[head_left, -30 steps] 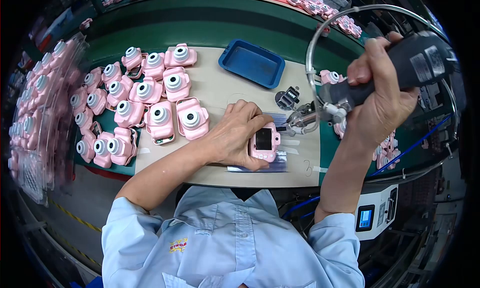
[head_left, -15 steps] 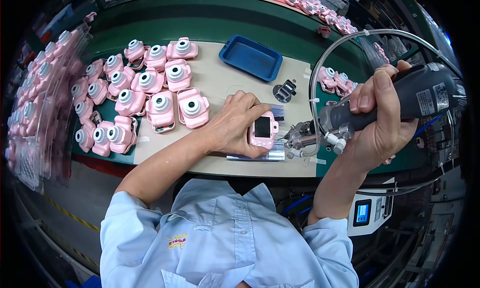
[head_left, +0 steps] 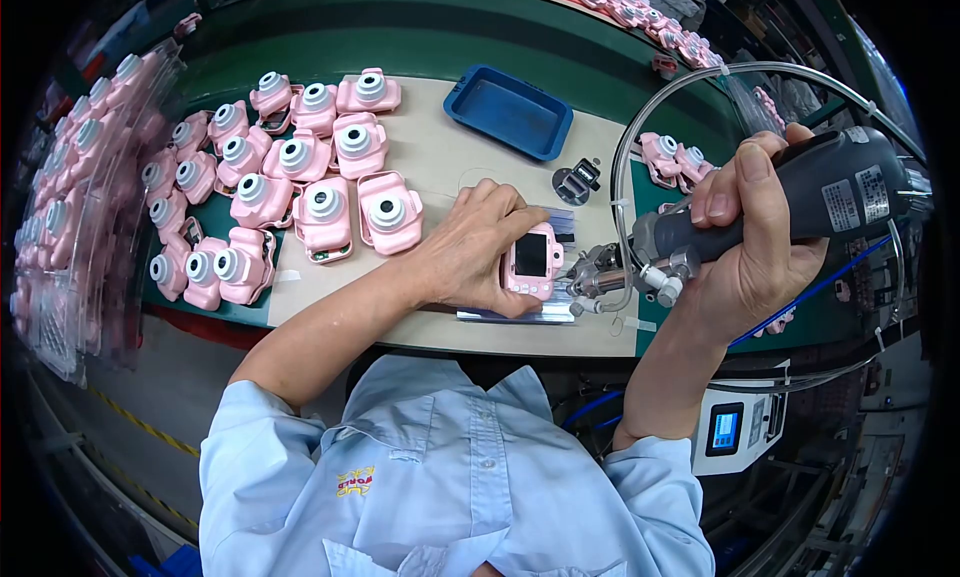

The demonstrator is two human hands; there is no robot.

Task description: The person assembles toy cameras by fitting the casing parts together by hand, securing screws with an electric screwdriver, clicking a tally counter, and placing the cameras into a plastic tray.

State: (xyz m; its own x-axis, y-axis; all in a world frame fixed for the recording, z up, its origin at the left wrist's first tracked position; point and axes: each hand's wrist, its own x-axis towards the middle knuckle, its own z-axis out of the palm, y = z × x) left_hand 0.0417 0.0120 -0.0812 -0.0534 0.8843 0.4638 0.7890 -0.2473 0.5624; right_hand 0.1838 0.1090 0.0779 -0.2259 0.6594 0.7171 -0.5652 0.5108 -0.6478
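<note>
My left hand (head_left: pixel 470 245) grips a pink toy camera (head_left: pixel 531 257) from its left side, with thumb and fingers at opposite edges. Its dark screen faces up, and it sits on a clear fixture (head_left: pixel 500 315) on the bench. In my right hand (head_left: pixel 752 222) is a dark grey power screwdriver (head_left: pixel 830 185), held nearly level with fingers wrapped round its body. The metal nose (head_left: pixel 600 274) of the tool points left and meets the camera's right edge; whether the bit touches a screw is too small to tell. A clear hose (head_left: pixel 622 167) runs into the nose.
Several pink cameras (head_left: pixel 388 212) lie lens up on the left, some with cases ajar. Stacked clear trays (head_left: pixel 75 277) of cameras stand further left. A blue tray (head_left: pixel 508 112) and a small black counter (head_left: pixel 577 182) lie beyond my hands. A white control box (head_left: pixel 740 427) sits at lower right.
The view has shifted slightly. My left hand still holds the camera, and the screwdriver nose stays at its right edge with barely any movement.
</note>
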